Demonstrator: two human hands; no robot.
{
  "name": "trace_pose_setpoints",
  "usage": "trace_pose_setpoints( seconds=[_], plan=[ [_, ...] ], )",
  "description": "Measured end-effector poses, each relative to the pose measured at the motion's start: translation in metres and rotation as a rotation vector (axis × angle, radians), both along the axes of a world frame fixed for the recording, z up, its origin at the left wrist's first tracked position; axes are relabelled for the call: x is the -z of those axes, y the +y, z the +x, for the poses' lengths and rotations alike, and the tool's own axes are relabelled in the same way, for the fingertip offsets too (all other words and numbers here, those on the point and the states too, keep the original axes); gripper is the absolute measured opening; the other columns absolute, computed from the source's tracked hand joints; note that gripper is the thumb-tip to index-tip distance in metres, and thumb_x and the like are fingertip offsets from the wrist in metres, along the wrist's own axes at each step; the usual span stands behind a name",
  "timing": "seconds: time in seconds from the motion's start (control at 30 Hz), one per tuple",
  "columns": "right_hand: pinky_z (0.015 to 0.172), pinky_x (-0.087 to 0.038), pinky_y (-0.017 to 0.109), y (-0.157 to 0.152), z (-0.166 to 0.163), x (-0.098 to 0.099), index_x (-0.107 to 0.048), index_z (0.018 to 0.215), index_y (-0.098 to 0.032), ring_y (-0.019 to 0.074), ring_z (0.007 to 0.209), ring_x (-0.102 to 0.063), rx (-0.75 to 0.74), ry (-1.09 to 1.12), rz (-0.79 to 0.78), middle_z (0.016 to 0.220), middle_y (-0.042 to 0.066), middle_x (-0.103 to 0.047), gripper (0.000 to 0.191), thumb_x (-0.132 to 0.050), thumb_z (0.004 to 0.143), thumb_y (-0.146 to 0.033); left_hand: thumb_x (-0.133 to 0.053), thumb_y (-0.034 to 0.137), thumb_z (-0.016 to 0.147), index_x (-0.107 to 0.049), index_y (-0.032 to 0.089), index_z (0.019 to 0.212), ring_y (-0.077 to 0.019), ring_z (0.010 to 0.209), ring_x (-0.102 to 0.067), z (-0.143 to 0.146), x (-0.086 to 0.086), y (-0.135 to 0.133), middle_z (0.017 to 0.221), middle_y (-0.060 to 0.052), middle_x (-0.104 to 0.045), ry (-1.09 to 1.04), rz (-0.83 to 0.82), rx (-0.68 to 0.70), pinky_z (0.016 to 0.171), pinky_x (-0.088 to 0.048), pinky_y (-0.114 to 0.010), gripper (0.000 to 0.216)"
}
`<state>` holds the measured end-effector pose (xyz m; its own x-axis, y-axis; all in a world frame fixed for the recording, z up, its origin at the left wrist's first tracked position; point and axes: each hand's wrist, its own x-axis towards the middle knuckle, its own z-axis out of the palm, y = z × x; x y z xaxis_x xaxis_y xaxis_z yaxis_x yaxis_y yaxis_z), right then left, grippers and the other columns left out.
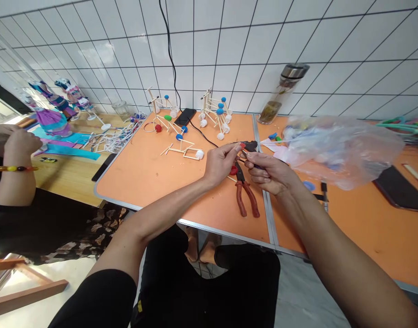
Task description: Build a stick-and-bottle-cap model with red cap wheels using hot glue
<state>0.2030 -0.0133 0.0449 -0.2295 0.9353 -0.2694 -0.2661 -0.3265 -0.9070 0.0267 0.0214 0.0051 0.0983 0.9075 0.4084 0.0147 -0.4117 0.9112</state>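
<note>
My left hand (221, 161) and my right hand (267, 174) meet above the orange table (154, 177), fingertips almost touching. Both are pinched closed on something small that I cannot make out. A black tool (251, 146) lies just beyond my left fingertips. Under the hands sit a red bottle cap (233, 171) and red-handled pliers (247, 197). A flat stick frame with a blue and a white cap (186, 148) lies to the left of my left hand.
Stick-and-cap models (216, 114) stand at the back by a phone (185, 116) on a black cable. A clear plastic bag (342, 150) and a bottle (280, 93) are to the right. Another person's hand (19, 143) works at the left near dolls (55, 111).
</note>
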Motion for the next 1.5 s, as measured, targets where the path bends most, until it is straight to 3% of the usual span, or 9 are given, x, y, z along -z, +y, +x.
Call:
trace_pose_setpoints(
  seconds=[0.17,0.33,0.53,0.77,0.93,1.07,1.2,1.33,1.5],
  plan=[
    [0.04,-0.014,0.022,0.0,-0.006,0.012,-0.071,0.083,-0.021,0.0035,0.044,-0.025,0.145,-0.164,0.178,0.066,-0.004,-0.062,0.044,-0.103,0.065,-0.046,-0.072,0.048,0.108,-0.09,0.02,0.11,-0.014,0.078,-0.078,0.001,0.001,0.0,0.084,0.0,-0.083,-0.017,-0.041,0.005,0.074,-0.055,-0.023,0.034],
    [0.066,-0.047,0.034,-0.009,-0.016,0.025,-0.086,0.106,-0.021,0.0235,0.08,-0.071,0.449,-0.926,0.851,0.097,0.011,-0.085,0.027,-0.071,0.1,-0.043,-0.073,0.045,0.107,-0.089,0.019,0.101,-0.0137,0.074,-0.075,0.002,0.005,0.003,0.077,0.001,-0.079,-0.059,-0.092,0.008,0.072,-0.055,-0.023,0.031],
    [0.059,-0.023,0.039,-0.018,-0.017,0.026,-0.086,0.129,-0.018,0.0224,0.067,-0.066,0.381,-1.683,1.039,0.095,0.014,-0.083,0.042,-0.051,0.112,-0.032,-0.074,0.042,0.107,-0.087,0.018,0.099,-0.0137,0.071,-0.076,0.005,0.005,0.005,0.071,0.002,-0.076,-0.074,-0.197,0.006,0.068,-0.055,-0.022,0.028],
    [0.068,-0.049,0.035,-0.009,-0.014,0.02,-0.086,0.102,-0.021,0.0233,0.079,-0.072,0.418,-0.896,0.788,0.095,0.009,-0.084,0.021,-0.073,0.097,-0.036,-0.074,0.047,0.107,-0.088,0.019,0.099,-0.0136,0.073,-0.074,0.002,0.004,0.005,0.075,0.0,-0.079,-0.044,-0.111,0.022,0.07,-0.055,-0.023,0.033],
    [0.042,-0.011,0.022,0.0,-0.002,0.006,-0.07,0.087,-0.021,0.0033,0.044,-0.023,0.121,-0.138,0.144,0.066,-0.006,-0.062,0.038,-0.099,0.068,-0.038,-0.074,0.058,0.104,-0.09,0.021,0.11,-0.0161,0.083,-0.079,0.0,0.008,0.008,0.088,-0.002,-0.085,-0.059,-0.026,0.055,0.076,-0.059,-0.026,0.041],
    [0.041,-0.009,0.017,0.003,0.002,-0.001,-0.062,0.084,-0.021,-0.0008,0.044,-0.015,-0.066,0.067,-0.036,0.065,-0.011,-0.058,0.053,-0.105,0.056,-0.031,-0.076,0.063,0.102,-0.09,0.021,0.111,-0.017,0.087,-0.081,0.0,0.007,0.008,0.104,-0.006,-0.089,-0.105,0.008,0.077,0.078,-0.062,-0.028,0.045],
    [0.041,-0.016,0.021,0.001,-0.006,0.009,-0.069,0.089,-0.022,0.0037,0.043,-0.026,0.128,-0.136,0.18,0.066,-0.007,-0.064,0.044,-0.101,0.066,-0.043,-0.076,0.057,0.103,-0.09,0.022,0.111,-0.0173,0.088,-0.082,-0.001,0.005,0.007,0.109,-0.007,-0.089,-0.102,-0.046,0.058,0.08,-0.063,-0.028,0.038],
    [0.066,-0.049,0.033,-0.006,-0.015,0.023,-0.083,0.102,-0.022,0.022,0.076,-0.07,0.406,-0.775,0.728,0.092,0.009,-0.083,0.024,-0.077,0.094,-0.044,-0.076,0.05,0.104,-0.09,0.021,0.104,-0.0174,0.087,-0.081,0.001,0.007,0.008,0.094,-0.004,-0.087,-0.085,-0.127,0.045,0.079,-0.062,-0.027,0.033],
    [0.073,-0.045,0.037,-0.016,-0.019,0.028,-0.085,0.121,-0.018,0.0302,0.095,-0.076,0.417,-1.387,0.969,0.11,0.017,-0.086,0.038,-0.053,0.111,-0.036,-0.076,0.046,0.103,-0.088,0.018,0.099,-0.0137,0.078,-0.078,0.003,0.008,0.01,0.083,-0.002,-0.083,-0.15,-0.214,0.069,0.076,-0.061,-0.024,0.031]
  ],
)
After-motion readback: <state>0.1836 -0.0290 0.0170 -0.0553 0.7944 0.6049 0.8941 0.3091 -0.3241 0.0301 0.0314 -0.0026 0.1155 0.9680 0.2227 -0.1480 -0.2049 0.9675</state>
